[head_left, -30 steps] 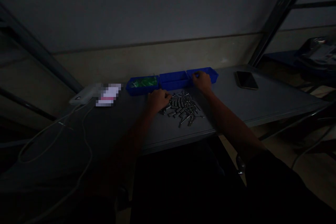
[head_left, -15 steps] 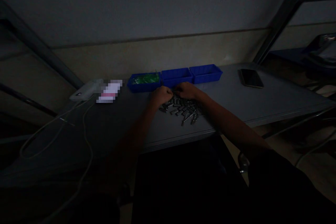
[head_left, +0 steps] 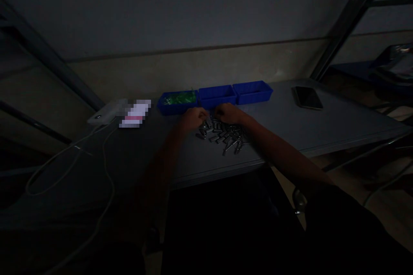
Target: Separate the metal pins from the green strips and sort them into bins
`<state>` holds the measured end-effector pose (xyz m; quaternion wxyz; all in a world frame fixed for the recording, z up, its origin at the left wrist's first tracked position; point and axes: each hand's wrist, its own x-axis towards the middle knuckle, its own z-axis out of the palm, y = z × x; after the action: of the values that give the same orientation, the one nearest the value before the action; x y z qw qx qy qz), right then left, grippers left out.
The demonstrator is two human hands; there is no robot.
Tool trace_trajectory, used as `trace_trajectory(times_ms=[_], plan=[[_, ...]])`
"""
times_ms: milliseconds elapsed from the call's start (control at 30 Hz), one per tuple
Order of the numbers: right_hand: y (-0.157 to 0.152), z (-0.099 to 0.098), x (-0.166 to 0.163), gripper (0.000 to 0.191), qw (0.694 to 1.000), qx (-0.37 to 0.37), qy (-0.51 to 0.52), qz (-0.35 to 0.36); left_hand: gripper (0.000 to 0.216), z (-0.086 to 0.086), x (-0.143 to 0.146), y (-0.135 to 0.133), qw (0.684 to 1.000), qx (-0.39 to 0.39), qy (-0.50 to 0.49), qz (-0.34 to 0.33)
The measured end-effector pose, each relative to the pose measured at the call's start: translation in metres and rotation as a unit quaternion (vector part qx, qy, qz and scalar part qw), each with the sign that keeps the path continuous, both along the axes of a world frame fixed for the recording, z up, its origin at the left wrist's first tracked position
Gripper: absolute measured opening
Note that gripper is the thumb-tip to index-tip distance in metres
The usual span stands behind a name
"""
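Observation:
A loose pile of small metal cylindrical pieces (head_left: 222, 135) lies on the grey table, some with thin stems. At its far left edge is my left hand (head_left: 193, 118), fingers bent inward and closed. My right hand (head_left: 227, 114) is curled over the far side of the pile, a short gap away from the left. Whatever either hand pinches is too dark and small to make out. Just behind the hands stand the middle blue bin (head_left: 217, 102) and the left blue bin (head_left: 177, 109), which has green material inside.
A third blue bin (head_left: 253, 96) stands at the right of the row. A phone (head_left: 308, 97) lies farther right. On the left are a white box (head_left: 108, 111), a blurred-out bright item (head_left: 135, 114) and a pale cable (head_left: 108, 172). A wall (head_left: 200, 66) rises behind.
My left hand has shifted slightly left, away from my right hand, widening the gap between them. The right hand has stayed almost in place. The view has moved a little.

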<state>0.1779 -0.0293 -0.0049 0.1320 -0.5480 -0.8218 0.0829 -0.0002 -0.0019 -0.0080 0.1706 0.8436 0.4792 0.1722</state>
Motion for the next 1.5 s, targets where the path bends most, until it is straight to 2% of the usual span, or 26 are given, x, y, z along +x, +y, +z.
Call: trace_trajectory(times_ms=[167, 333, 600, 833, 1133, 1500], plan=[[-0.001, 0.000, -0.001, 0.025, 1.000, 0.013, 0.004, 0.003, 0.015, 0.001, -0.008, 0.005, 0.998, 0.003, 0.051, 0.024], [0.000, -0.003, -0.003, 0.024, 1.000, 0.026, 0.005, 0.000, 0.018, 0.008, -0.007, -0.003, 0.992, 0.004, 0.112, 0.060], [0.000, -0.004, -0.006, 0.026, 0.999, 0.035, 0.003, 0.005, 0.014, 0.011, -0.009, -0.001, 0.995, -0.041, 0.088, 0.026], [0.001, -0.007, -0.007, 0.025, 0.999, 0.046, 0.022, 0.011, 0.015, 0.010, -0.007, -0.005, 0.994, -0.009, 0.103, 0.036], [0.001, -0.005, -0.008, 0.017, 0.987, 0.121, 0.095, 0.033, 0.026, 0.014, 0.000, -0.010, 0.997, 0.048, 0.031, 0.048], [-0.001, 0.002, -0.006, 0.021, 0.973, 0.173, 0.147, 0.032, 0.029, 0.016, 0.002, -0.011, 0.994, 0.086, -0.064, 0.028]])
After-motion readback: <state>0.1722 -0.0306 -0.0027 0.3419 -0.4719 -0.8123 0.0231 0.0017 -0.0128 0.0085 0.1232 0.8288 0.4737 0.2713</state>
